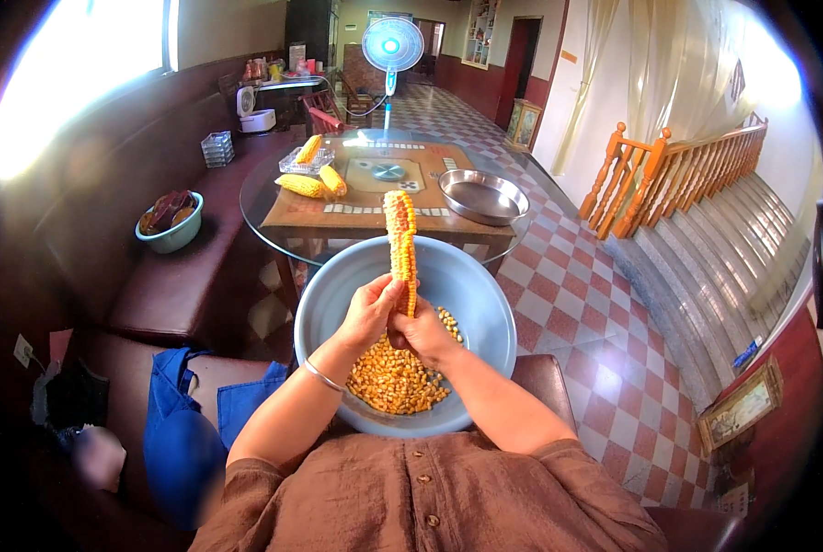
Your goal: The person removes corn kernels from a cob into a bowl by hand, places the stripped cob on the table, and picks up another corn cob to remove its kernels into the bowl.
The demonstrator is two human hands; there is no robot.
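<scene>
An ear of corn [400, 239] stands upright between my two hands, partly stripped so that the reddish cob shows on its upper left side. My left hand [371, 311] is closed on its lower part, thumb against the kernels. Lower down, my right hand [422, 333] wraps round the base of the ear, its fingers partly hidden. Both hands are above a large grey-blue basin [325, 276] in front of my body. Loose yellow corn kernels [397, 383] lie heaped in the bottom of the basin.
On the glass-topped table [274, 241] beyond are several whole corn ears [301, 186], a glass tray [292, 162] and a round metal pan [485, 197]. A lit fan [392, 44] stands behind. Leftward, a bowl [171, 237] rests on the bench; blue cloth [177, 442] lies nearer.
</scene>
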